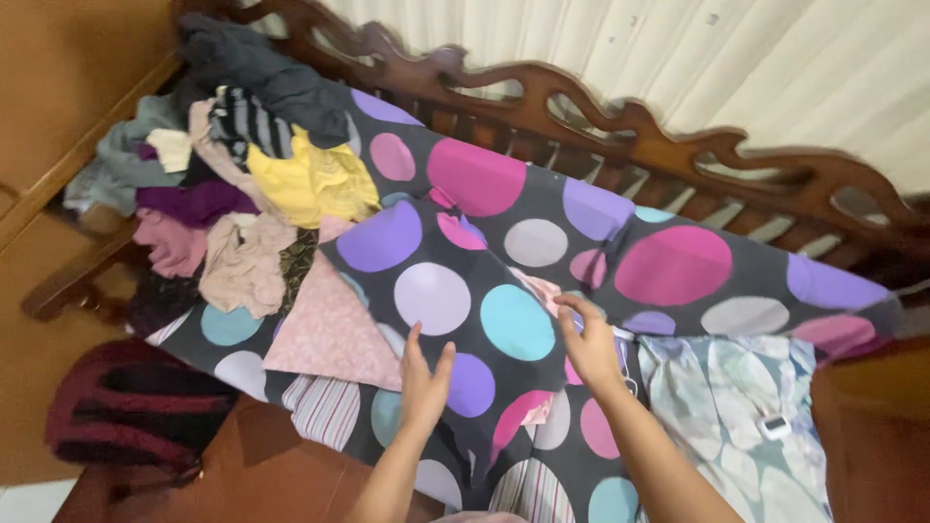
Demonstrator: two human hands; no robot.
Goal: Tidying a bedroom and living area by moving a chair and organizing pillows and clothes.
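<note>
Our left hand [423, 380] and right hand [587, 344] flat on the polka-dot sheet [504, 291], clothes pile [228, 184] beside us.

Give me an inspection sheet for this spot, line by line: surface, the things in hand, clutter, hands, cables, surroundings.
Surface: wooden bench, carved back, draped in cloth.
Things in hand: dark polka-dot sheet, a flap folded over.
Clutter: clothes pile at the bench's left end; pale leaf-print fabric at right.
Hands: left hand flat on the sheet; right hand pressing on the folded flap.
Cables: nothing seen.
Surroundings: white curtain behind; red-and-black bag lower left.
</note>
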